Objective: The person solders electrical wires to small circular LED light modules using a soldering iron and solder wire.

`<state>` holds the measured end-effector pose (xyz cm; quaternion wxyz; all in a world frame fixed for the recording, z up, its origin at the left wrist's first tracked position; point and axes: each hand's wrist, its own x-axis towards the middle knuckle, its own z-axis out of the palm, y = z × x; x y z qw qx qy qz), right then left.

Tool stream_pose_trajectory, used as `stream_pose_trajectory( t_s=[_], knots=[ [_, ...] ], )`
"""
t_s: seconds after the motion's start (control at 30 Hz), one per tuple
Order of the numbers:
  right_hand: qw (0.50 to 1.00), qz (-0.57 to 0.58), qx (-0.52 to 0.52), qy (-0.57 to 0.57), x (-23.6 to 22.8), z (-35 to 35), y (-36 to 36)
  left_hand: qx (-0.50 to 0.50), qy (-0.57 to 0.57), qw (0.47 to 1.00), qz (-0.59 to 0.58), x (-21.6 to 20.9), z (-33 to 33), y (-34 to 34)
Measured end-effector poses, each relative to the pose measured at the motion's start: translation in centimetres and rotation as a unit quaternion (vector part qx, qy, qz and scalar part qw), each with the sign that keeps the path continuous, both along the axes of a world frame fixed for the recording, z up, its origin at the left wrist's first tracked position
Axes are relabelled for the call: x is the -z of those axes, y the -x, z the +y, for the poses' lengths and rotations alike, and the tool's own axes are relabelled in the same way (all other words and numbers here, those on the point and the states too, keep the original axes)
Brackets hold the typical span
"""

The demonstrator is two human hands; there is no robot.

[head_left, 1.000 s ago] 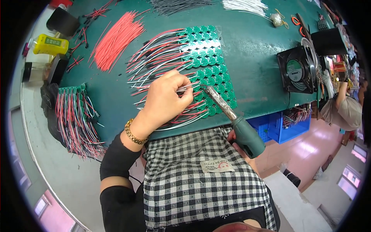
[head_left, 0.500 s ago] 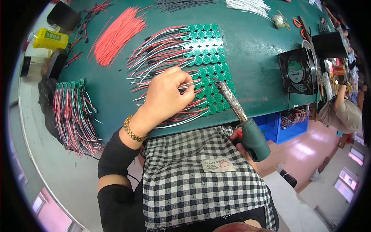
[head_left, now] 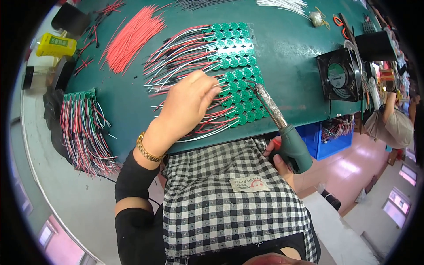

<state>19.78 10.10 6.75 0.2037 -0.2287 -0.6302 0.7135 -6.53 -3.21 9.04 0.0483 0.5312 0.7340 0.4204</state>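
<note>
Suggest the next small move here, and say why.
Probably ease the pistol-grip soldering iron in the right hand slightly leftward: its tip shows over the round green circuit boards, right of the left hand, whose fingertips are close together near the wired edge. Whether they pinch a wire is hard to see.

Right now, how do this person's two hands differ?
The left hand pinches at the wires beside the boards; the right hand grips the iron. The left hand shows nearly whole, while the iron partly hides the right hand. A gold band sits at the left hand's wrist; none shows at the right hand's. Both hands are ungloved.
</note>
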Motion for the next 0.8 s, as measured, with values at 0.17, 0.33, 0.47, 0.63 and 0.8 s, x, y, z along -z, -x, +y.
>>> stream_pose_trajectory(
  t_s=[0.17, 0.33, 0.47, 0.63, 0.8],
  knots=[
    [1.000, 0.015, -0.005, 0.025, -0.1, 0.2, -0.8, -0.065, -0.002, 0.996, 0.065, -1.6, -0.3, -1.2],
    [0.999, 0.012, -0.023, 0.028, -0.2, 0.2, -1.9, -0.057, -0.016, 0.998, 0.001, 0.0, -0.3, -2.5],
    [0.998, -0.026, -0.051, 0.004, -0.2, 0.3, -2.3, -0.051, -0.033, 0.998, 0.021, -0.1, -0.1, -2.3],
    [0.999, -0.044, -0.016, 0.022, -0.8, -0.2, -1.8, -0.058, -0.035, 0.998, 0.004, 0.2, 0.1, -2.7],
    [0.983, -0.086, -0.060, -0.152, -0.7, 0.8, -1.9, -0.067, -0.033, 0.997, 0.013, 0.7, 0.5, -2.6]
  ],
)
